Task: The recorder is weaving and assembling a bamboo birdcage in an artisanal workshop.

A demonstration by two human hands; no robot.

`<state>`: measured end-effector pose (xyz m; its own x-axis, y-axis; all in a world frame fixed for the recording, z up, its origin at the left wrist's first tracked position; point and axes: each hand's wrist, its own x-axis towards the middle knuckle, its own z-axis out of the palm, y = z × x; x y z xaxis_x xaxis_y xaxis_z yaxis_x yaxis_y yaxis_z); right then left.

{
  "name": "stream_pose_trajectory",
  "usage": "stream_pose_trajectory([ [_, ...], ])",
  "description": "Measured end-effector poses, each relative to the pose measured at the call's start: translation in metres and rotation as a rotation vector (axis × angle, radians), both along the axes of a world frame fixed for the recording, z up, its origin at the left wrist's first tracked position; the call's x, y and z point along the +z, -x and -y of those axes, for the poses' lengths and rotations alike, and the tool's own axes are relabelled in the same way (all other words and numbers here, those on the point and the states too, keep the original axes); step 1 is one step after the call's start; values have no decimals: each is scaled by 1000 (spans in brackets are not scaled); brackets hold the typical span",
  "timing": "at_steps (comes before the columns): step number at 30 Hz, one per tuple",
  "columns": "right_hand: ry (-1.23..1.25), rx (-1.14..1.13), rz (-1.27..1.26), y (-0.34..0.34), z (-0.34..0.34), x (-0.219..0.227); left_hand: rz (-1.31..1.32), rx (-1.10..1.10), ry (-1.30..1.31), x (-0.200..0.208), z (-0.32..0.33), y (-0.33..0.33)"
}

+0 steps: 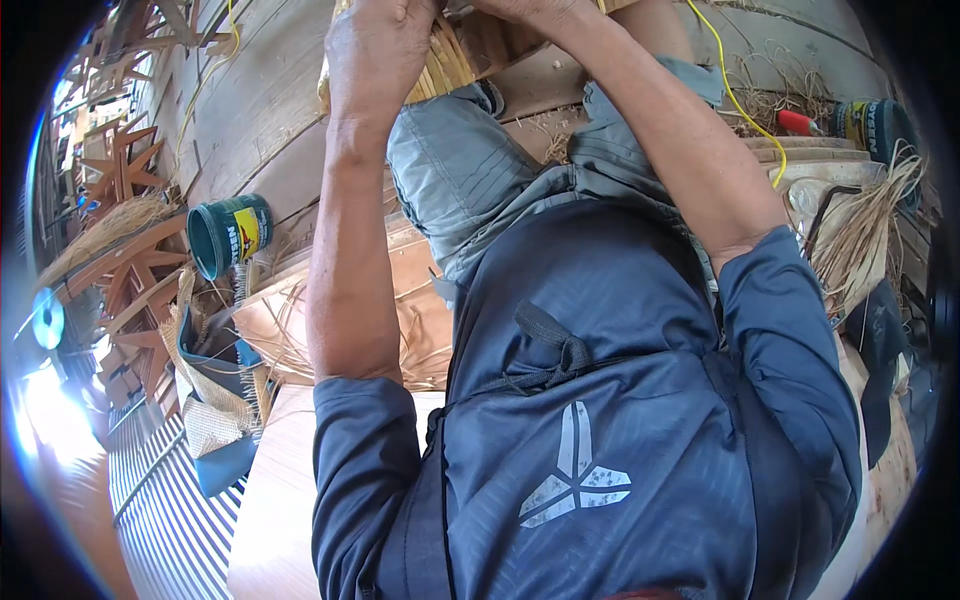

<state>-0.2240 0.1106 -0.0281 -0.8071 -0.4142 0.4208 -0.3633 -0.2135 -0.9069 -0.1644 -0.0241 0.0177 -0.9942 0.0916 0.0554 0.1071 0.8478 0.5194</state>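
Observation:
Both of my arms reach up to the top edge of the head view, where the picture cuts off my fingers. My left hand (378, 45) looks curled closed beside a yellowish piece of wooden strips (452, 66); what lies inside its grip is hidden. My right hand (525, 8) is just over the same piece, farther right, with its fingers out of the picture. The piece sits above my knees, in front of my grey-green shorts (455, 165). Its upper part runs out of view.
A dark green tub (230, 235) lies tipped at the left, near brown star-shaped wooden pieces (125, 170). At the right are another green tub (872, 128), a red-handled tool (797, 123), a bundle of dry fibres (865, 240) and a yellow cord (735, 95). Planks (255, 100) form the floor.

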Motion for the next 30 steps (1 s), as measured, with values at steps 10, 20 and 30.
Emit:
stream_pose_trajectory([
  [10, -365, -178, -350, -40, -63, -5, 216, -57, -82, -19, -10, 25],
  [20, -840, -410, -412, -75, -81, -33, 470, -80, -431, -44, -11, 73],
  [30, -1110, -366, -444, -68, -76, -15, 470, -163, -535, -74, -8, 101],
])
